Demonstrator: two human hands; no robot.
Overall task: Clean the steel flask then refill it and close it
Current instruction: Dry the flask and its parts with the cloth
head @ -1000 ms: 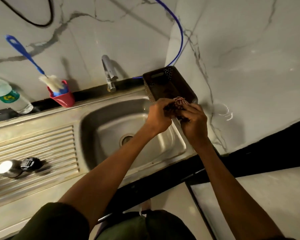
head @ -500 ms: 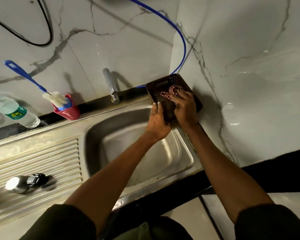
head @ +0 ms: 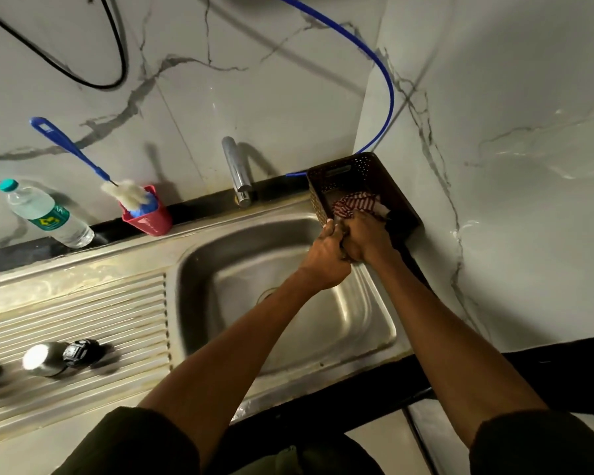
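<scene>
Head view: both hands meet at the brown perforated basket [head: 364,169], right hand [head: 367,234] gripping a red-striped cloth [head: 355,202], left hand [head: 326,258] curled, its hold unclear. Steel flask [head: 54,358] lies at eight o'clock on the sink's ribbed drainboard [head: 83,303].

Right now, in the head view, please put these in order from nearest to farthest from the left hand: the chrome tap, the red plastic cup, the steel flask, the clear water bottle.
Measured from the left hand:
1. Chrome tap, behind the sink, up and left of it.
2. Red plastic cup, on the ledge, farther left.
3. Steel flask on the ribbed drainboard and clear water bottle on the ledge: both far left, too close to call.
</scene>
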